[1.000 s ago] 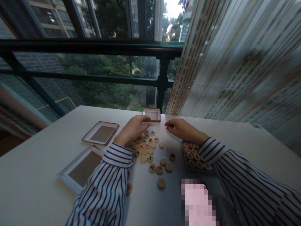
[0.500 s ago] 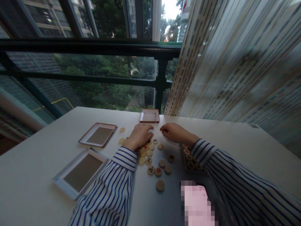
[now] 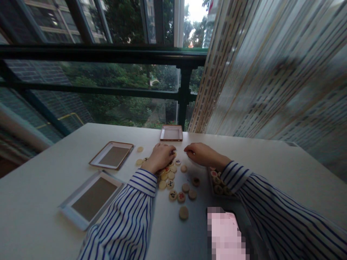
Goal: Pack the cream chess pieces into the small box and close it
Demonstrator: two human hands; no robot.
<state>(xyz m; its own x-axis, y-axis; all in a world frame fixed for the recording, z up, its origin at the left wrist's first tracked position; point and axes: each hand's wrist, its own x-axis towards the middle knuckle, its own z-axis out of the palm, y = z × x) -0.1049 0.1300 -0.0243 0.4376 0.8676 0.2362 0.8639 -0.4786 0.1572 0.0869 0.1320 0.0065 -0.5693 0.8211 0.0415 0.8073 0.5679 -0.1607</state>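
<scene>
Several round wooden chess pieces (image 3: pixel 173 180) lie scattered on the white table (image 3: pixel 40 187). My left hand (image 3: pixel 159 157) rests on top of the pile with fingers curled down over pieces at its far edge. My right hand (image 3: pixel 200 153) lies just to the right, fingers curled toward the table, nothing visible in it. A box of sorted pieces (image 3: pixel 218 180) sits under my right forearm, partly hidden by the striped sleeve. A small brown tray (image 3: pixel 171 133) stands just beyond both hands.
A brown-rimmed lid (image 3: pixel 111 155) and a white-rimmed lid (image 3: pixel 90 199) lie at left. Two loose pieces (image 3: pixel 140 149) sit near the brown lid. A blurred pink patch (image 3: pixel 225 233) is at the near edge. Window railing and a curtain stand behind.
My left hand has drawn back from the small brown tray onto the pile of pieces. My right hand has moved a little left and nearer. The view has shifted slightly.
</scene>
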